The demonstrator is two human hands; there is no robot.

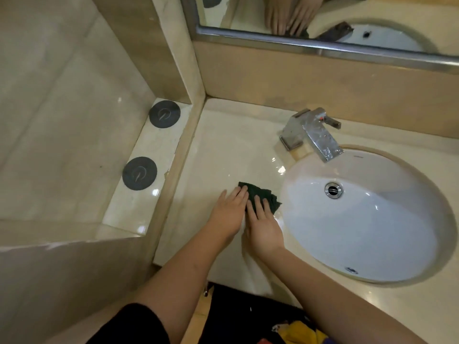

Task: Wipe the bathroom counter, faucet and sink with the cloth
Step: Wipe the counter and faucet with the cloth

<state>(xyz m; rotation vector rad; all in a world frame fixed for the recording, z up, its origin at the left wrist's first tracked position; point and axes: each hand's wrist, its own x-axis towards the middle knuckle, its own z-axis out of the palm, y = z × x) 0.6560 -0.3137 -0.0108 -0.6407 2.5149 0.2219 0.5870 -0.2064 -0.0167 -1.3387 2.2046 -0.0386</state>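
Beside the sink (pixel 397 232), left hand (pixel 229 209) and right hand (pixel 263 227) press straight fingers (pixel 243 192) flat onto the cloth (pixel 258 189).

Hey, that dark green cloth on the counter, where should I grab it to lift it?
Probably its free corner beside the sink, pinched from above on the sink side. The cloth lies flat on the counter, and both the left hand and right hand press its near part.

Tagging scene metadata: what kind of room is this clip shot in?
Most likely a bathroom: an oval white sink sunk into a pale stone counter, a chrome faucet at its rim, and a wall mirror above.
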